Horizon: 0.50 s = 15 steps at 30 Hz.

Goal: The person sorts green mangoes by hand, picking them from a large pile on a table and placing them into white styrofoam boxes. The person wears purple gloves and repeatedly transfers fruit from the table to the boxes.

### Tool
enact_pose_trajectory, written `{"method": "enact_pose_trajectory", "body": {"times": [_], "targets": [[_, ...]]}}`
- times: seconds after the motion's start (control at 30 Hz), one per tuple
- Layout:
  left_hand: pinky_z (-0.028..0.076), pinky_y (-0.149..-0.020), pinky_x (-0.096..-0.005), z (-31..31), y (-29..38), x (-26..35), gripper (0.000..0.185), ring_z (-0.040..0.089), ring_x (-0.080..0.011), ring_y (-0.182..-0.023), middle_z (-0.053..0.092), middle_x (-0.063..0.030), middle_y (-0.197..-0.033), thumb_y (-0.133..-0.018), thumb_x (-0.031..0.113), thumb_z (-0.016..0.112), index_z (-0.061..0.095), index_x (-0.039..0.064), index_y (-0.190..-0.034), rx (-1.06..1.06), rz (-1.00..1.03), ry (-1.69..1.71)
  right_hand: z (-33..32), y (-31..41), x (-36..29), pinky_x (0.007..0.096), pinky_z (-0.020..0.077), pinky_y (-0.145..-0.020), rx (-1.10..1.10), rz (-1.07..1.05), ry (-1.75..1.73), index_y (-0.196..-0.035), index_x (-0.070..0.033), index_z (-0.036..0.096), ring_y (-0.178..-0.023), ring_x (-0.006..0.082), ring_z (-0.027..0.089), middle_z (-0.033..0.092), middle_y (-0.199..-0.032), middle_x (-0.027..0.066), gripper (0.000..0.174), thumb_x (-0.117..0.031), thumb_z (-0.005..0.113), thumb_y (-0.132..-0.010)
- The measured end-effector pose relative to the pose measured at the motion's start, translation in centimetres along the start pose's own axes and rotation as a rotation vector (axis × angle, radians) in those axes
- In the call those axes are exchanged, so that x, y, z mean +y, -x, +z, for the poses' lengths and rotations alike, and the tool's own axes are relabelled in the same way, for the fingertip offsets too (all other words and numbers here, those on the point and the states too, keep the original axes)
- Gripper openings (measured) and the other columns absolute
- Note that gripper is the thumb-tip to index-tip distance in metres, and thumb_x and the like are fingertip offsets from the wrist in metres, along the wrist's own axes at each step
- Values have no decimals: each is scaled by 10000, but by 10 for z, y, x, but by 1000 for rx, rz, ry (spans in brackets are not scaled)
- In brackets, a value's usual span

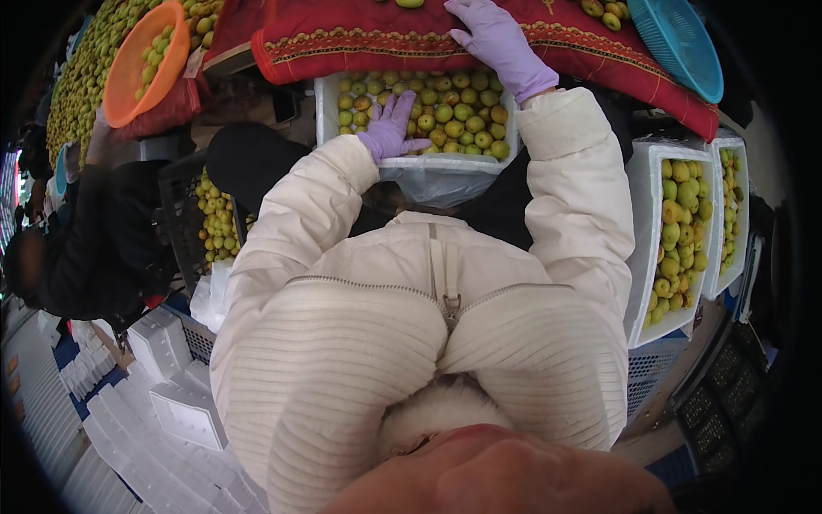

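My left hand (393, 128), in a purple glove, rests on green and brownish jujube-like fruits (457, 112) in a white foam box (443, 165) lined with clear plastic. Its fingers are spread and it grips nothing visible. The box lies before my lap. My right hand (494, 46), gloved alike, reaches over the box's right corner onto a red quilted cloth (385, 54) with a gold-patterned border. Its fingers are apart, with nothing seen in them; the fingertips are close to the picture's top edge. A green fruit (409, 2) lies on the cloth to their left.
An orange basket (115, 80) with fruits stands left, by a large fruit heap (80, 96). A blue basket (690, 51) sits at the upper right. Two foam boxes of fruit (642, 257) (737, 270) stand right. Left are a co-worker (103, 238), a dark crate (183, 225) and stacked white foam boxes (128, 437).
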<state>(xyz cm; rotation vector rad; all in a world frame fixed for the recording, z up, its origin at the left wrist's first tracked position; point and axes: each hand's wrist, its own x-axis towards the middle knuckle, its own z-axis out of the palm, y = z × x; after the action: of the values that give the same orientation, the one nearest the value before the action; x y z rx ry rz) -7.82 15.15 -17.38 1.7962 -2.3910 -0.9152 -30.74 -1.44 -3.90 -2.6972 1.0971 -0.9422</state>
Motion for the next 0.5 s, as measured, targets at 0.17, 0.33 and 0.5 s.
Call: {"method": "enact_pose_trajectory", "body": {"times": [0.17,0.33,0.5], "targets": [[66,-1193,-617,11,-2,3,1247,19,-499,-1504,100,-196,-1649,-750,675,714,30,52,-1586,49,24,38,4,1,3,421,483,-997,13,3,2,-1204,-39,643,-1126,332,607,664,-1160,158,485,-220,755,-768],[72,-1195,-612,15,-4,9,1224,8,-473,-1514,84,-181,-1656,-773,687,681,15,60,-1588,28,-42,-65,0,0,-1,418,482,-998,-11,19,13,-1207,-39,644,-1132,333,604,661,-1170,159,484,-219,755,-772],[230,-1179,-544,-13,-1,-7,1023,248,-433,-1464,266,-229,-1589,-835,613,651,195,48,-1556,123,50,10,-6,-1,-3,412,474,-1018,-32,27,-19,-1215,-39,641,-1152,328,598,655,-1196,162,474,-204,742,-783]]}}
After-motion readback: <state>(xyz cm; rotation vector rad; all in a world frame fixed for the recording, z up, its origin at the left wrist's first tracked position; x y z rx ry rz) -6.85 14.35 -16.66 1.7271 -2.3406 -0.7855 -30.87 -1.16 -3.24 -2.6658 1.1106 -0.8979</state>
